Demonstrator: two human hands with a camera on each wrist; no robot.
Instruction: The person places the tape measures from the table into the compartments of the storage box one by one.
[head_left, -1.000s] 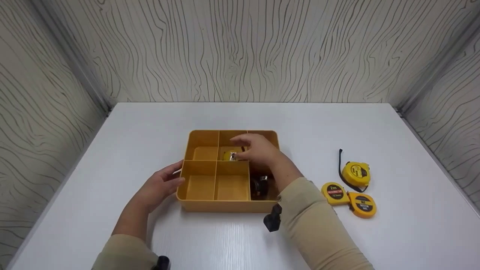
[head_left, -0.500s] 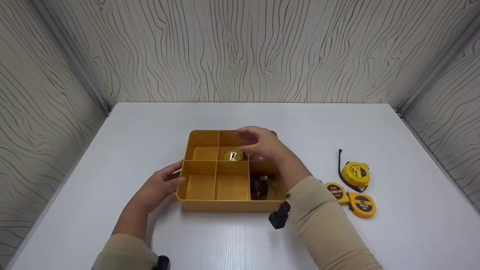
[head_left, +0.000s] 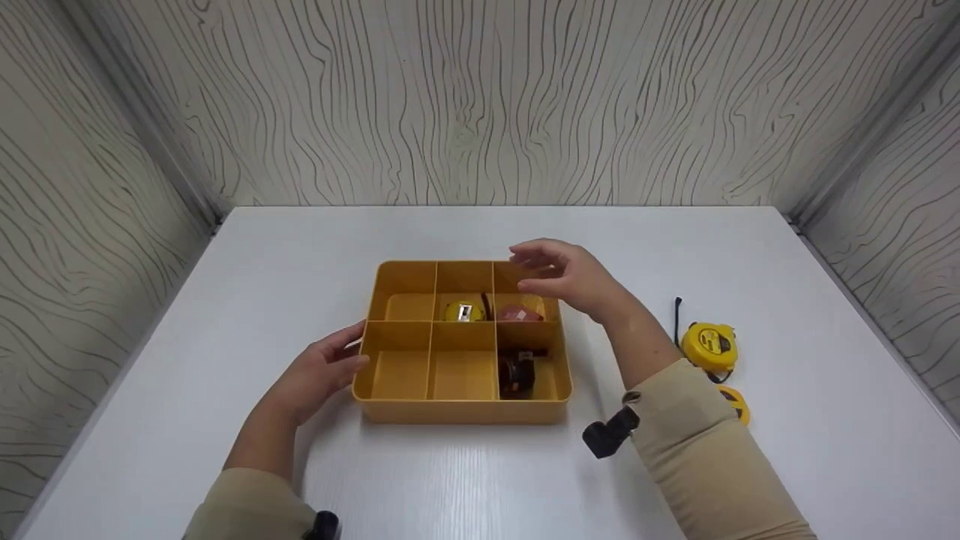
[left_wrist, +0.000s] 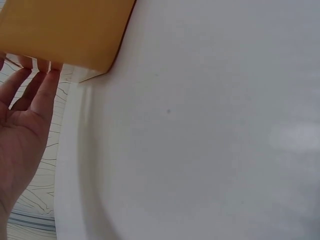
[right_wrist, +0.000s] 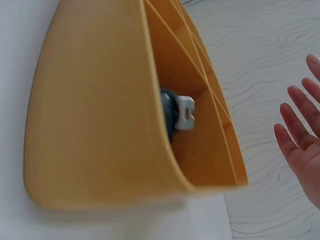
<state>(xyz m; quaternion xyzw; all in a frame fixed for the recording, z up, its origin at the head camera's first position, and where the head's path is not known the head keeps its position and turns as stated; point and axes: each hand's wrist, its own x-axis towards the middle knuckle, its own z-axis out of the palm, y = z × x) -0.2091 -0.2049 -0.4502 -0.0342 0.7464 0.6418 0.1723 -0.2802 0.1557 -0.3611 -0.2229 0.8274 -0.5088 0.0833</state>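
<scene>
A yellow-orange divided box sits mid-table. My left hand rests at its left wall, fingers fairly straight, touching the side. Over the back right corner of the box hovers my right hand, fingers spread and holding nothing; the right wrist view shows its open palm. In the back middle compartment lies a yellow tape measure with a metal end hook and a dark strap. A reddish tape measure is in the back right compartment. The front right compartment holds a black tape measure.
Right of the box, a yellow tape measure with a black strap lies on the white table. An orange-yellow tape measure is partly hidden by the right sleeve. Patterned panels enclose the back and sides.
My right hand has lifted out of the back compartments and moved right, uncovering the reddish tape measure. The right sleeve now covers one tape measure on the table. My left hand has stayed put.
</scene>
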